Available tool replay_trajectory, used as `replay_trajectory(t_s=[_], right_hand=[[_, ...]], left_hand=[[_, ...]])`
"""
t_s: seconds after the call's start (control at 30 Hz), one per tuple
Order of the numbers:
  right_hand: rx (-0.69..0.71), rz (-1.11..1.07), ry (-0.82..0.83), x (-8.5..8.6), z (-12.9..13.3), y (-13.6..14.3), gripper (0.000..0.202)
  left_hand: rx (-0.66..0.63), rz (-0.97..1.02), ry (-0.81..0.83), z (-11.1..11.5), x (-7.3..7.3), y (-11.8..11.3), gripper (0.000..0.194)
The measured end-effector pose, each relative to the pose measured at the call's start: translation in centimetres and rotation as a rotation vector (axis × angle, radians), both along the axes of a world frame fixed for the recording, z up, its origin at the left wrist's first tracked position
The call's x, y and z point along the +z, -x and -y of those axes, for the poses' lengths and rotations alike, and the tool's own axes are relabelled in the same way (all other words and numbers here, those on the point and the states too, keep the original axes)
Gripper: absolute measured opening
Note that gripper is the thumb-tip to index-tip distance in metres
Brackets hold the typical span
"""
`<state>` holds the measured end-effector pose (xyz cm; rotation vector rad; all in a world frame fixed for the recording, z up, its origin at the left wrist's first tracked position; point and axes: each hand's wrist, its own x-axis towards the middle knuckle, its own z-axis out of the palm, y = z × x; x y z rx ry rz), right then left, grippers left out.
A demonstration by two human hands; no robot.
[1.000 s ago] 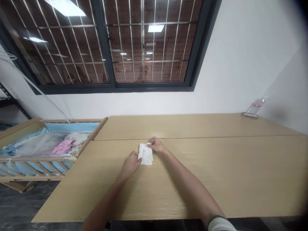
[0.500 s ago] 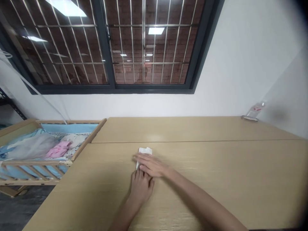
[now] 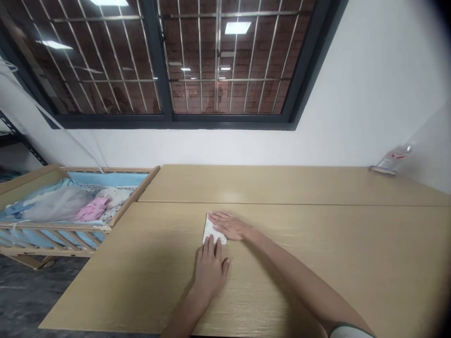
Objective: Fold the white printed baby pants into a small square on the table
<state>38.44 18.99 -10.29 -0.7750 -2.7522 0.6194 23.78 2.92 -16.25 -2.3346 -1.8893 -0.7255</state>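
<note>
Cloth (image 3: 209, 229), white, folded rectangular, lies on the wood-grained table (image 3: 317, 249), partly under the flat, open right hand (image 3: 230, 226); the left hand (image 3: 210, 268), also open, touches its near edge. Red print on the bottle (image 3: 394, 158) is illegible.

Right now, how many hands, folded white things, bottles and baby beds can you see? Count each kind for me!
Left hand and right hand: 2
Folded white thing: 1
Bottle: 1
Baby bed: 1
Total: 5
</note>
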Motion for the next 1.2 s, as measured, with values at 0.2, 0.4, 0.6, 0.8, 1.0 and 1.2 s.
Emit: replay_trajectory(t_s=[0.2,0.4,0.6,0.8,1.0,1.2], right_hand=[[-0.091,-0.027,0.035,-0.7,-2.3,-0.2,0.060],[-0.195,-0.077,0.130,-0.7,-1.5,0.1,0.075],[-0.623,-0.543,0.216,-0.9,-1.5,-0.8,0.066],[-0.689,-0.592,0.193,-2.6,-1.4,-0.9,0.038],[-0.651,-0.547,0.184,-3.3,0.4,0.1,0.025],[-0.640,-0.475,0.014,-1.6,3.3,1.7,0.019]], left_hand=[[-0.003,-0.042,-0.008,0.1,0.1,0.1,0.059],[-0.017,-0.025,0.032,0.0,1.8,0.6,0.052],[0.087,0.106,0.186,-2.6,5.4,4.1,0.039],[0.266,-0.005,0.340,-6.5,6.0,5.3,0.051],[0.226,0.006,0.376,-8.6,5.5,4.0,0.048],[0.129,0.121,0.386,-7.2,6.3,4.7,0.041]])
